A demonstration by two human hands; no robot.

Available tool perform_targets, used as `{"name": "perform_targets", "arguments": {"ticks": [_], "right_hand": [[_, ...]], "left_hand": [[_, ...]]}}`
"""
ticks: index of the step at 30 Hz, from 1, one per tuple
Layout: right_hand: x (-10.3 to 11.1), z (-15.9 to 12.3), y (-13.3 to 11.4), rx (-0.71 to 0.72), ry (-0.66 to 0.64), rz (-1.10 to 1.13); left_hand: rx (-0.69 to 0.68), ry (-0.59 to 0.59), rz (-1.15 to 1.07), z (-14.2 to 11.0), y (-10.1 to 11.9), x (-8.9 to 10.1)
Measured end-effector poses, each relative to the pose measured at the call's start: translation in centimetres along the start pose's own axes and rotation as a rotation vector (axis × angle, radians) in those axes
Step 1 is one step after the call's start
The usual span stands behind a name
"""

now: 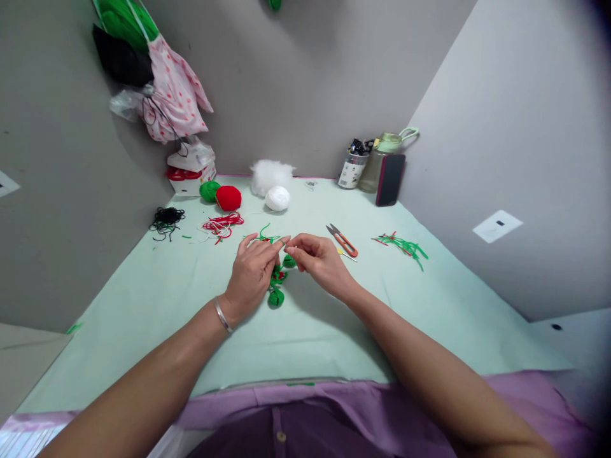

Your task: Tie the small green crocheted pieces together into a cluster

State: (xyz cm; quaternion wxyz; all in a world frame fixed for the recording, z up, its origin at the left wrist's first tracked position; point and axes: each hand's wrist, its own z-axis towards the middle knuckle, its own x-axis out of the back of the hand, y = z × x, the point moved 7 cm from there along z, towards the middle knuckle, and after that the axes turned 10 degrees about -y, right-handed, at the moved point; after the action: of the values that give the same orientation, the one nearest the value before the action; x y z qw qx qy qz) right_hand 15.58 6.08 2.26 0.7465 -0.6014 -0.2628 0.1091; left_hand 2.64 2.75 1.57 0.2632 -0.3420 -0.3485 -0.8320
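Note:
My left hand (251,270) is palm down, its fingers stretched out and spread. A thin band or loop shows near the tip of its index finger. Against its thumb side lies a green crocheted piece (276,297) with round ends and some red in the middle, partly hidden under the hand. My right hand (317,259) is closed in a pinch at my left index fingertip; what lies between its fingers is too small to make out. Beneath the pinch is a green crocheted ball (289,261). Some green strands (264,233) show beyond my left fingers.
Orange-handled thread snips (347,243) lie to the right, beside green yarn scraps (403,245). Farther back are red yarn (228,198), green yarn (209,191), white yarn (277,198), white stuffing (267,175), black yarn (167,219), a phone (390,180) and a bottle (371,173).

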Motion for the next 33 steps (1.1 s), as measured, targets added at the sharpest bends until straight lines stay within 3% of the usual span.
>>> {"name": "perform_targets", "arguments": {"ticks": [12, 20, 33], "right_hand": [[0.2, 0.4, 0.8, -0.012, -0.001, -0.054], [0.4, 0.8, 2.8, -0.086, -0.07, 0.117], [0.4, 1.0, 3.7, -0.136, -0.085, 0.24]], "left_hand": [[0.024, -0.004, 0.133, -0.2, 0.2, -0.7], [0.028, -0.072, 0.222, -0.3, -0.1, -1.5], [0.041, -0.134, 0.25, -0.4, -0.2, -1.9]]}}
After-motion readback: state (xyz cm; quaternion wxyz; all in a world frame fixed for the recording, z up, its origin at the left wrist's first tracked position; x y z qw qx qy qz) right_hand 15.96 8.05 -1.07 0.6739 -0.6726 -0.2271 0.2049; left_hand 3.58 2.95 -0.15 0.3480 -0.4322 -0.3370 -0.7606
